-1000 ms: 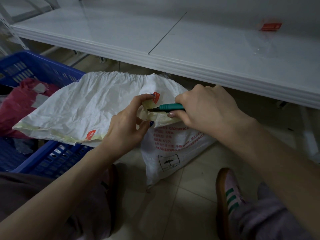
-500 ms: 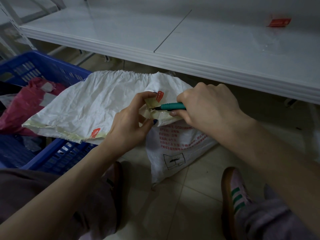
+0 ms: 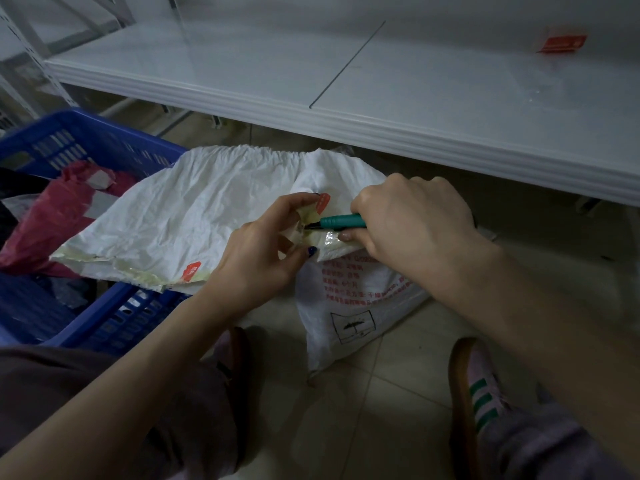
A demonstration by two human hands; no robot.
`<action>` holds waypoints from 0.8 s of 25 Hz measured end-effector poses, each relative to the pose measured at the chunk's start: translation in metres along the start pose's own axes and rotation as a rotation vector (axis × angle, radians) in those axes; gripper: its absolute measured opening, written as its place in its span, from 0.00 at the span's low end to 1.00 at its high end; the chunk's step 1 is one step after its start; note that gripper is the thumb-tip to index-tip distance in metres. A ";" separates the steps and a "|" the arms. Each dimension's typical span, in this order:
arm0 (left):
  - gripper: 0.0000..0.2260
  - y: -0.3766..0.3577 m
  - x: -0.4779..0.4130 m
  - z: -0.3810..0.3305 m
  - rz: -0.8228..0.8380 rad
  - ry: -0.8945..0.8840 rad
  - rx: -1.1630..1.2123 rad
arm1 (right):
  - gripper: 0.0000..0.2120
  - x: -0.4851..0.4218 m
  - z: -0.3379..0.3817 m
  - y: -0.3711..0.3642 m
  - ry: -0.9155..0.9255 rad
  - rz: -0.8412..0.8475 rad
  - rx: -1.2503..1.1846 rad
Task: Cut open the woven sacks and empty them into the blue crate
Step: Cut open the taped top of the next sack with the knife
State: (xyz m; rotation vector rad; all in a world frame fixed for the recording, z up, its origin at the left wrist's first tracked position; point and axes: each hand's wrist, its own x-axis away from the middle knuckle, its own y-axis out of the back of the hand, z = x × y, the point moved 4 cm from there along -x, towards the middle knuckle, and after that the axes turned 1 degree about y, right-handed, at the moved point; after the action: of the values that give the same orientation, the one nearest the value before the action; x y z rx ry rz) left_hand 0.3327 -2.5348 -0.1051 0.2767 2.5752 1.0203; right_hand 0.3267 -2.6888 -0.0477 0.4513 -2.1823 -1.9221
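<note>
Little has shifted since a second ago: the right hand (image 3: 408,223) still grips the knife (image 3: 341,222), tip at the taped seam (image 3: 306,213) pinched by the left hand (image 3: 256,251). The sack (image 3: 194,216) lies between both hands, draped over the crate (image 3: 104,143) rim. It looks light and limp, best held taut beside the cut.

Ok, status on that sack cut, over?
Left hand pinches the taped corner of the white sack. Right hand grips the teal cutter, blade at the tape. Sack lies across the blue crate. Nothing blocking the cut.
</note>
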 end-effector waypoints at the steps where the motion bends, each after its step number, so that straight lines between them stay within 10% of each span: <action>1: 0.24 0.000 -0.001 0.000 0.000 0.003 -0.003 | 0.15 0.000 0.000 -0.001 -0.017 0.000 -0.017; 20: 0.29 0.016 -0.012 0.011 0.007 -0.042 0.040 | 0.18 0.007 -0.020 0.006 -0.124 -0.042 0.012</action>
State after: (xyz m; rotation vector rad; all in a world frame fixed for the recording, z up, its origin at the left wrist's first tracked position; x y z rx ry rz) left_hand 0.3494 -2.5201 -0.0988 0.3138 2.5608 0.9558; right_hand 0.3264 -2.7088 -0.0392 0.3927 -2.2786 -2.0114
